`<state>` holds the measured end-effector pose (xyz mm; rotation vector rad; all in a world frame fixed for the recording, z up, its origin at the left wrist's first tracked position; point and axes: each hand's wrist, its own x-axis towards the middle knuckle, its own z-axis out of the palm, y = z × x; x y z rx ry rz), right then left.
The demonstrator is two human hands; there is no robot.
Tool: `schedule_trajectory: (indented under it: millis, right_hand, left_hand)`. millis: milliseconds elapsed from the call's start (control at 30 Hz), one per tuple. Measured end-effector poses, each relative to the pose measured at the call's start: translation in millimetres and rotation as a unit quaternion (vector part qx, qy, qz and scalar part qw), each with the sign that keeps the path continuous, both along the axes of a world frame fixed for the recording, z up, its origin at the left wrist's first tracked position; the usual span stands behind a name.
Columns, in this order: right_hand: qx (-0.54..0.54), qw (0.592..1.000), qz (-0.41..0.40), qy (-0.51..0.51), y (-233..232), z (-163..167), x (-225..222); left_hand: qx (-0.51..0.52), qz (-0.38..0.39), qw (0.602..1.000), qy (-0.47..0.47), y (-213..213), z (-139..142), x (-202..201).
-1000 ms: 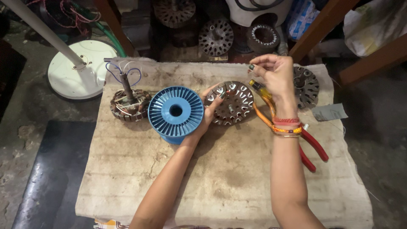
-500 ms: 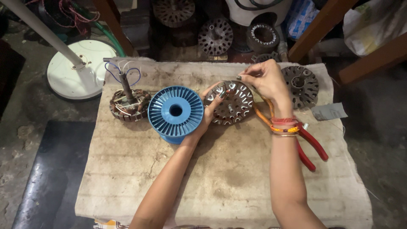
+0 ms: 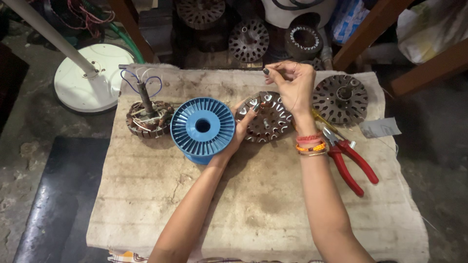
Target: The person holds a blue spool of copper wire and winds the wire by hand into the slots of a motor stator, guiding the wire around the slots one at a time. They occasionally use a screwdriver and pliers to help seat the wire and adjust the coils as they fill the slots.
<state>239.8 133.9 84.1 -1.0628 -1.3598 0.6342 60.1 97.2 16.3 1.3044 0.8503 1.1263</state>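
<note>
A round metal stator core (image 3: 267, 118) with slotted teeth and some copper winding lies flat on the cloth-covered table (image 3: 253, 204). My left hand (image 3: 242, 127) grips its left edge, fingers curled over the rim. My right hand (image 3: 290, 84) hovers above the core's far side, thumb and fingertips pinched together on what looks like a thin wire, too fine to see clearly. A blue plastic wire spool (image 3: 202, 128) stands just left of my left hand.
A wound stator with a shaft and loose leads (image 3: 147, 117) sits at the left. Another bare core (image 3: 340, 99) lies at the right, with red-handled pliers (image 3: 348, 163) and a grey scrap (image 3: 380, 128) near it. More cores (image 3: 249, 40) are stacked behind; a white fan base (image 3: 87, 75) stands far left.
My right hand has moved left and down from above the right-hand core to above the middle core's far edge, still pinched. My left hand has kept its hold.
</note>
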Motion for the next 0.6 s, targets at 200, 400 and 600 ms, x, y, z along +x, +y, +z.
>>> schedule_trajectory:
  millis: [200,400,600]
  right_hand:
    - [-0.014,0.993,0.069,0.096,7.0,-6.0,-4.8]
    - [-0.025,0.987,0.103,0.122,7.4,-9.6,-8.6]
    - [-0.036,0.980,0.136,0.143,3.6,-4.2,-1.5]
  left_hand:
    - [0.017,0.042,0.996,0.081,-2.3,6.5,-1.1]
    - [0.023,0.037,0.999,0.030,-5.5,12.0,-1.4]
    - [0.018,0.041,0.998,0.045,-3.9,6.9,-0.1]
